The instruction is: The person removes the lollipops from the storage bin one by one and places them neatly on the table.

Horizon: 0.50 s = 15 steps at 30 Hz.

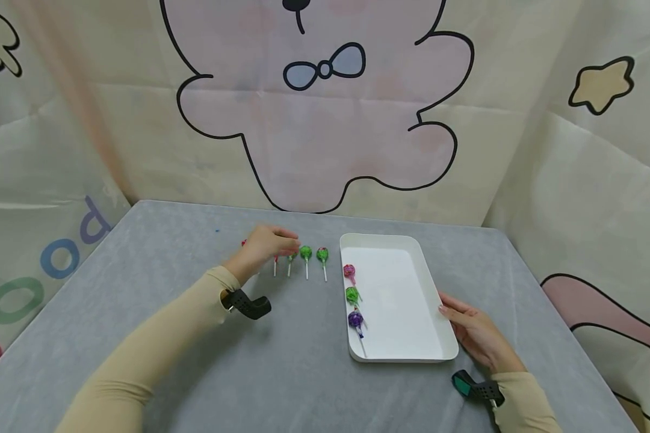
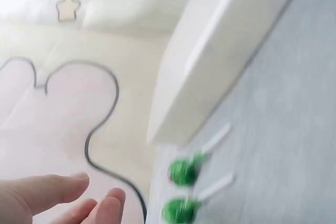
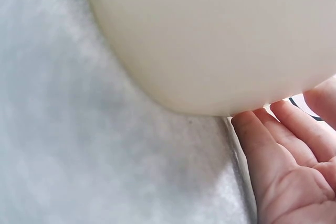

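Note:
My left hand hovers over a row of lollipops on the table, its thumb and fingers apart with nothing between them in the left wrist view. Two green lollipops, one nearer the tray and one beside it, show fully; others are partly hidden by the hand. Inside the white tray, a pink lollipop, a green lollipop and a purple lollipop lie along its left side. My right hand touches the tray's right wall with fairly straight fingers.
A grey cloth covers the table. Behind it hangs a printed curtain with a cartoon figure. A tiny blue speck lies toward the table's back left.

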Tool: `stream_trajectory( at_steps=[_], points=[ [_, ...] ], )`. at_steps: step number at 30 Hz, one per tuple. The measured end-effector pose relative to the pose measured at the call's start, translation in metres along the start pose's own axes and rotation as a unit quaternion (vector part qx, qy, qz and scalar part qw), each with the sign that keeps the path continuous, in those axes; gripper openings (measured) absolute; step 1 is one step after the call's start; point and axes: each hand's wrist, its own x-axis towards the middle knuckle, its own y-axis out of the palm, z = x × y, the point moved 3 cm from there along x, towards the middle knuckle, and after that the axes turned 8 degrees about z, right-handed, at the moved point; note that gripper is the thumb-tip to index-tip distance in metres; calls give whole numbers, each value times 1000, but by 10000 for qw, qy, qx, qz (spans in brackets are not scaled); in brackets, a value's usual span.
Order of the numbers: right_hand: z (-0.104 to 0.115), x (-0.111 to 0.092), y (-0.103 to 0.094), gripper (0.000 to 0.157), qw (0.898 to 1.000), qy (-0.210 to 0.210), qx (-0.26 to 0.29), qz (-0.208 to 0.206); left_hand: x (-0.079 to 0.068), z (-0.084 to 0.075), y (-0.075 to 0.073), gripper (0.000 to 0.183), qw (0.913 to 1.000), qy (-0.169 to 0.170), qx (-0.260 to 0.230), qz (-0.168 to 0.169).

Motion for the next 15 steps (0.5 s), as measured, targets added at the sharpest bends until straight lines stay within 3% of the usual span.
stream_trajectory(
  at_steps=[7,15],
  points=[
    [3,0,2,69,9999,-77,-78,-2,-1,-6,50,31,9978,-31,-404,516],
    [2,-1,2,70,10000,-42,-15,-7,-1,-9,94,27,9974,-259,90,661]
  ],
)
